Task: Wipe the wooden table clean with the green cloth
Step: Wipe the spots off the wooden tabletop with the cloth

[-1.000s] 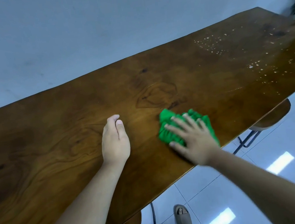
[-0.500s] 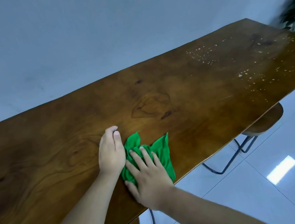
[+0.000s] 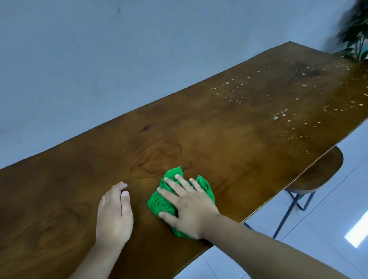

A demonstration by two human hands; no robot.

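A long dark wooden table (image 3: 235,133) runs from lower left to upper right. A crumpled green cloth (image 3: 160,202) lies on it near the front edge. My right hand (image 3: 187,205) presses flat on the cloth with fingers spread. A short way left of the cloth, my left hand (image 3: 115,213) rests palm down on the bare wood and holds nothing. Pale specks and crumbs (image 3: 289,106) are scattered over the table's far right part.
A round wooden stool (image 3: 320,174) with dark metal legs stands under the table's right part. A leafy plant (image 3: 367,24) is at the far right end. A pale wall runs behind the table, and white tiled floor (image 3: 358,211) lies to the right.
My right hand has slid the cloth to the right, away from my left hand, after having drawn it left against that hand. My left hand stays in place on the table.
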